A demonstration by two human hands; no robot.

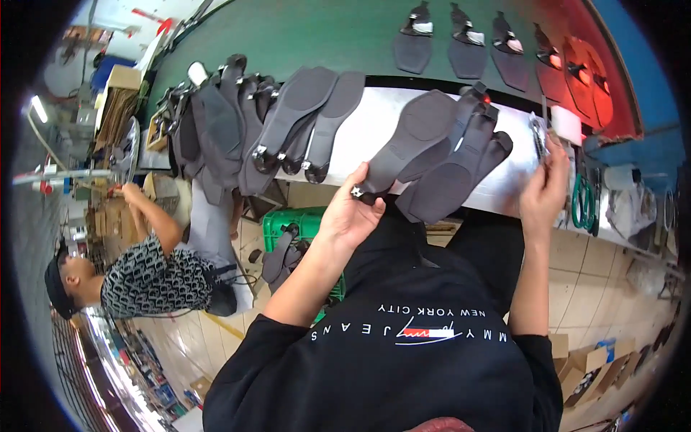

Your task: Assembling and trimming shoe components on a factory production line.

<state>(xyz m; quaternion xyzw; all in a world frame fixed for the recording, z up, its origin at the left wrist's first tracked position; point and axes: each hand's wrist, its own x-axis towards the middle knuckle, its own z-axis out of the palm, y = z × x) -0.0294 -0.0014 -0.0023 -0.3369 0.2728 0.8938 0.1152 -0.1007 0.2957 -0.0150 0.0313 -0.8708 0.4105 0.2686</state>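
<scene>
My left hand (351,219) is closed on the heel end of a dark grey high-heeled sandal (419,126), which is turned with its sole upward. Beside and partly under it, several more dark sandals (450,183) lie overlapped at the near edge of the bench. My right hand (545,189) is over the right end of the bench, its fingers curled together next to a shiny, slender item (538,135). What those fingers hold, if anything, I cannot make out.
A heap of dark sandals (216,122) covers the bench's left part. Sandals (412,50) stand in a row on the green surface (309,36), some under red light. Green tape rolls (584,201) sit at right. A green crate (284,225) stands below; a co-worker (155,277) works at left.
</scene>
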